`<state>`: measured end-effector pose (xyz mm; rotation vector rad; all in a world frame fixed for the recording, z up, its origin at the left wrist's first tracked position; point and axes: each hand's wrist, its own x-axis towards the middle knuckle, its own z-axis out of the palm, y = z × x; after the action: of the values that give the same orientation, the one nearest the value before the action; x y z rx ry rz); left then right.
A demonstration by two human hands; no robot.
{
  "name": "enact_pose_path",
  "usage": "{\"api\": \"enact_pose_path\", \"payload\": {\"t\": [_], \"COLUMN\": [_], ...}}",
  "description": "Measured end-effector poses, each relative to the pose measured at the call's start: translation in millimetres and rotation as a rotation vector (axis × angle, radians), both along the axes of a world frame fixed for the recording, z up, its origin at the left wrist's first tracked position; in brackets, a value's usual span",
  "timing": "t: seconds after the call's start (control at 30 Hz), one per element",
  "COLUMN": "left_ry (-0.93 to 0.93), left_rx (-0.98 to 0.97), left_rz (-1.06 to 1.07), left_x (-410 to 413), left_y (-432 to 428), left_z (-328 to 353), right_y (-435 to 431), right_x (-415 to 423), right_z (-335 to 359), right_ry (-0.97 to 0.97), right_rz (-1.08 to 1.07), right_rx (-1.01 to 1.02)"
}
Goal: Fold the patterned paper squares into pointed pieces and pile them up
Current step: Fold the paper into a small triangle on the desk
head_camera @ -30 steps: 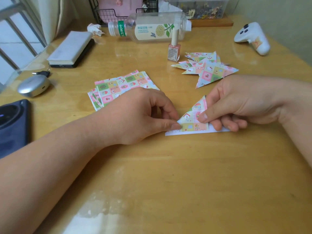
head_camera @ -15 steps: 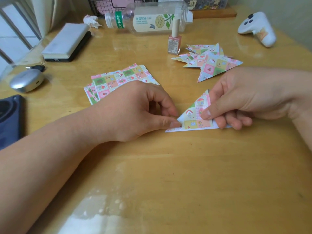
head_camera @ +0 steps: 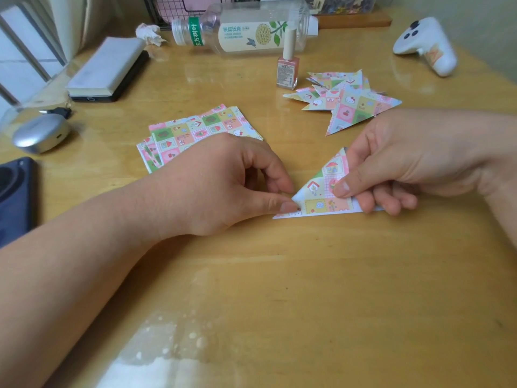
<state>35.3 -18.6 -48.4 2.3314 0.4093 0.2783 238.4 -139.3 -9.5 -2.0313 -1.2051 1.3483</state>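
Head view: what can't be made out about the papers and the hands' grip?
- Patterned paper triangle being folded: right corner hidden under fingers of the right hand, head view.
- Stack of flat patterned paper squares: near edge hidden behind the left hand; count unclear.
- Pile of folded pointed pieces: overlapping, uncountable.
- Dark blue device: cut off by the left edge.
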Motion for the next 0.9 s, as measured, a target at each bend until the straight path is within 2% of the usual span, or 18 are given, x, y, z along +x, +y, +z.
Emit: {"api": "enact_pose_path", "payload": {"t": [0.9], "left_ry": [-0.007], "left_rx": [0.023], "left_rz": [-0.006], "left_x": [1.5], "left_y": [-0.3], "left_z": [-1.0], "right_y": [-0.9], "right_x": [2.9], "right_z": [-0.9], "right_ry": [-0.055], "right_rz": [0.008], "right_rx": [-0.007]}}
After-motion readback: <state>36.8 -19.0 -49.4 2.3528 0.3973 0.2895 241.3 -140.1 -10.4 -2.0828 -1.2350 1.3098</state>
